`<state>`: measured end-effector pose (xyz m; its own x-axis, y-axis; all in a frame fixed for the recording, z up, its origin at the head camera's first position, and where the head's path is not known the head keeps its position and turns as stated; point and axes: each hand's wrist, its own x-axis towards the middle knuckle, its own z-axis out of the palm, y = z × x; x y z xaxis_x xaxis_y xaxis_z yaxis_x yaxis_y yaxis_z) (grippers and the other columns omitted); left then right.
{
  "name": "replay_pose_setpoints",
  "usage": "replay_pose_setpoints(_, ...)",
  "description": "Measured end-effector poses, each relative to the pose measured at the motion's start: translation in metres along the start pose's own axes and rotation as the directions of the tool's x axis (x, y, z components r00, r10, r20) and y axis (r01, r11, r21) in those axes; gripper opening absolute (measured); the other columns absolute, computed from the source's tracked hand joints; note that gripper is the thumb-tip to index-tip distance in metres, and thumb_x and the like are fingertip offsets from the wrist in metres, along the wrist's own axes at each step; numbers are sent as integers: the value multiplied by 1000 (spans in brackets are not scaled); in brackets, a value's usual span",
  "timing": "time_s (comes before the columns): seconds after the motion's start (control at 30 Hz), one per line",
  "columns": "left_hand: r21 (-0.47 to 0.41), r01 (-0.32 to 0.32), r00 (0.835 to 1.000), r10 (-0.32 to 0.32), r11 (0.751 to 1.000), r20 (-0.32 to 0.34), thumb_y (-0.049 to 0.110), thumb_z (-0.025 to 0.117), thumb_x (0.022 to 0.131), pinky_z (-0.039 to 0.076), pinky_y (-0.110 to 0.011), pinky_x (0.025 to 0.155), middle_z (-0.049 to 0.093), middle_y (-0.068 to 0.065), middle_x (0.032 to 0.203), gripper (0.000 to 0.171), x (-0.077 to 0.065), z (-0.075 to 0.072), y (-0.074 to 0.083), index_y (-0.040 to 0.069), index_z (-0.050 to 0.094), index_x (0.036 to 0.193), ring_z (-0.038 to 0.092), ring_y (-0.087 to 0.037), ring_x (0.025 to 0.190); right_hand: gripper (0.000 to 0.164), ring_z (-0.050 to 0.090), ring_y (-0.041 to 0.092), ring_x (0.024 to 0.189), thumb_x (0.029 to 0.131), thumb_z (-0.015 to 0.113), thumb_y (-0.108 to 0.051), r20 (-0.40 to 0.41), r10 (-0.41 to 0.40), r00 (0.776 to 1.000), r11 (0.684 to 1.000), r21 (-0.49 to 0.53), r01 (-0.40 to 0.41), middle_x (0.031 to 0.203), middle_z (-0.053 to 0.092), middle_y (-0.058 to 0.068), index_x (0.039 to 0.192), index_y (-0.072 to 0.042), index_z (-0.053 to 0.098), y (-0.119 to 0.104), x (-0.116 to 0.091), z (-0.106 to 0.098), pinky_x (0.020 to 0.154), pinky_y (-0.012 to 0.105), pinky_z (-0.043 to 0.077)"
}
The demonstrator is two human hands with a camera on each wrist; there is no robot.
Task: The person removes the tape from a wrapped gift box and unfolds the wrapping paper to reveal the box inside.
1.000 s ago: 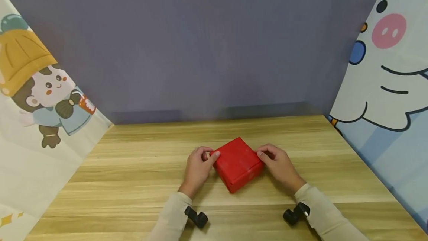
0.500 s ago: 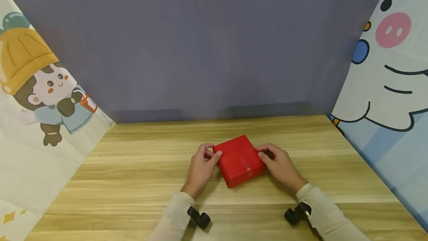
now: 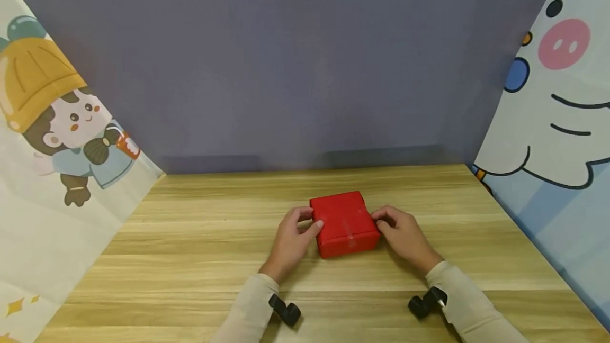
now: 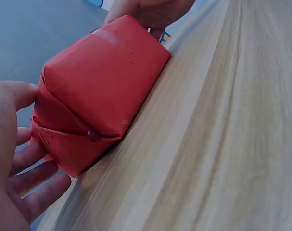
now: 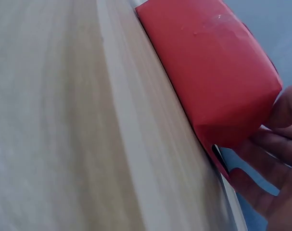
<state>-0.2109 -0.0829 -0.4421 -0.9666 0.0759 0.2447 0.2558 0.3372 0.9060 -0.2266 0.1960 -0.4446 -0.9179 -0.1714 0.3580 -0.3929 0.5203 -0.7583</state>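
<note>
A box wrapped in red paper (image 3: 344,218) lies on the wooden table, one long side facing me and a piece of clear tape near its front edge. My left hand (image 3: 292,240) holds its left end, thumb at the upper edge and fingers on the end face. Folded paper (image 4: 69,127) shows at that end in the left wrist view. My right hand (image 3: 405,237) holds the opposite end with thumb and bent fingers. In the right wrist view, a loose paper flap (image 5: 218,159) sticks out low at this end, beside the fingertips. The underside of the box is hidden.
Around the box spreads the wood-grain table top (image 3: 200,258). A grey panel (image 3: 305,68) rises behind it. Printed cloths with cartoon figures stand along the left (image 3: 28,216) and right sides. Each sleeve carries a small black wrist mount.
Between my hands the box has turned counterclockwise, so its taped long side now faces me more squarely. Box and hands have shifted slightly right.
</note>
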Motion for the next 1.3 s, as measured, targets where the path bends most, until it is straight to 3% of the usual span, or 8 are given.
replay_pose_setpoints(0.17, -12, 6, 1000, -6, 1000, -2, 29, 72, 94, 52, -36, 94, 60, 0, 124, 37, -1, 0, 0, 12, 62, 125, 61, -22, 117, 21, 66, 23, 100, 90, 63, 5, 50, -9, 999, 1000, -8, 9, 106, 73, 3, 100, -10, 73, 2, 0, -2, 88, 43, 52)
replay_pose_setpoints(0.43, -18, 13, 1000, -13, 1000, -2, 30, 71, 95, 53, -35, 93, 62, 0, 122, 34, -1, 0, 0, 13, 63, 123, 62, -21, 115, 18, 66, 20, 98, 91, 67, 1, 121, -34, 992, 999, -37, 38, 104, 72, -1, 100, -13, 73, 6, 1, -6, 86, 40, 53)
replay_pose_setpoints(0.63, -2, -32, 999, 32, 999, -1, 32, 67, 98, 53, -39, 94, 65, -2, 121, 32, 0, 0, 0, 11, 65, 123, 63, -23, 115, 15, 65, 18, 97, 92, 67, -2, 134, -49, 990, 998, -42, 55, 102, 72, -2, 99, -14, 73, 6, 1, -7, 85, 38, 53)
replay_pose_setpoints(0.87, 36, -60, 998, 60, 998, -9, 20, 60, 103, 53, -37, 94, 67, -6, 119, 25, 2, 0, -2, 9, 66, 124, 66, -21, 109, 13, 64, 18, 97, 95, 66, -6, 142, -21, 990, 997, -70, 31, 101, 71, -3, 100, -15, 73, 7, 1, -7, 86, 40, 52)
replay_pose_setpoints(1.07, 42, -56, 998, 57, 998, -23, 5, 59, 99, 54, -37, 90, 67, -12, 119, 26, 2, 1, -3, 7, 67, 124, 68, -25, 106, 12, 64, 19, 98, 96, 65, -7, 152, -9, 988, 997, -70, 20, 101, 71, -2, 101, -15, 73, 7, 1, -7, 87, 44, 52)
replay_pose_setpoints(1.3, 29, -36, 999, 36, 999, -3, 4, 60, 97, 54, -33, 90, 66, -12, 120, 33, 1, 1, -5, 10, 66, 128, 68, -25, 106, 11, 63, 17, 96, 99, 63, -11, 147, -2, 989, 997, -72, 13, 99, 70, -4, 99, -16, 72, 8, 1, -5, 86, 41, 52)
